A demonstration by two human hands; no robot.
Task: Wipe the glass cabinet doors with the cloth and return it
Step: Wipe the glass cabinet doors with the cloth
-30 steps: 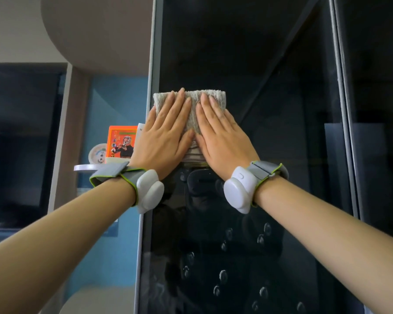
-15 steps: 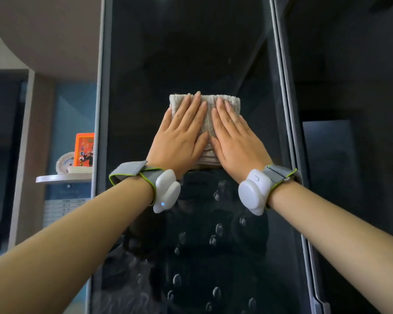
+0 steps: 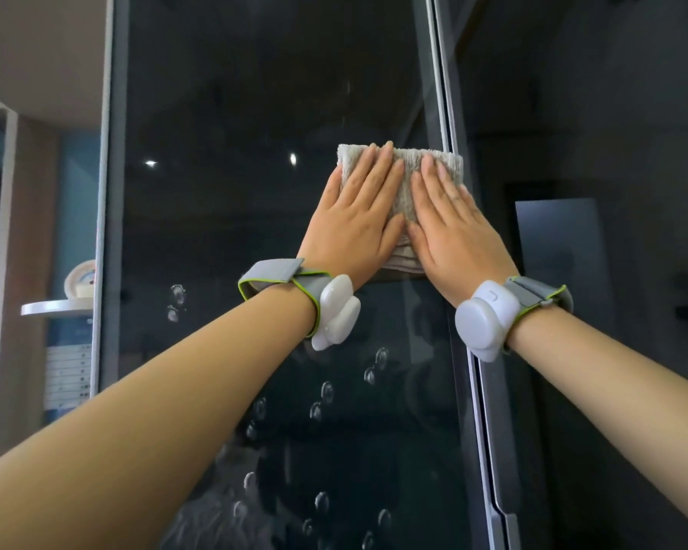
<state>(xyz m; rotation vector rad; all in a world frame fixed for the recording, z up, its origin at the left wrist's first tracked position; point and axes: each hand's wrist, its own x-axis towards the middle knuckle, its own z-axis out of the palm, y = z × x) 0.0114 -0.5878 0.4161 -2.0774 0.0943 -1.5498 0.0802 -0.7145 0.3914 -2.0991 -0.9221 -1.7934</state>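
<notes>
A folded grey cloth [image 3: 408, 180] lies flat against the dark glass cabinet door [image 3: 235, 192], close to its right frame [image 3: 439, 113]. My left hand [image 3: 356, 224] presses on the cloth's left half with fingers straight and together. My right hand [image 3: 451, 228] presses on its right half, thumb beside the left thumb. The cloth's right edge reaches over the frame. A second glass door [image 3: 612, 133] stands to the right of the frame. Both wrists carry white sensor bands.
Several clear round suction cups [image 3: 322, 391] sit behind the lower glass. Left of the door is a blue niche with a white shelf [image 3: 56, 307] holding a round dial. A grey handle strip [image 3: 505, 525] runs down the door's right edge.
Both hands have slid the cloth rightward across the glass, from the door's left edge to its right frame. The orange box on the shelf has left the view.
</notes>
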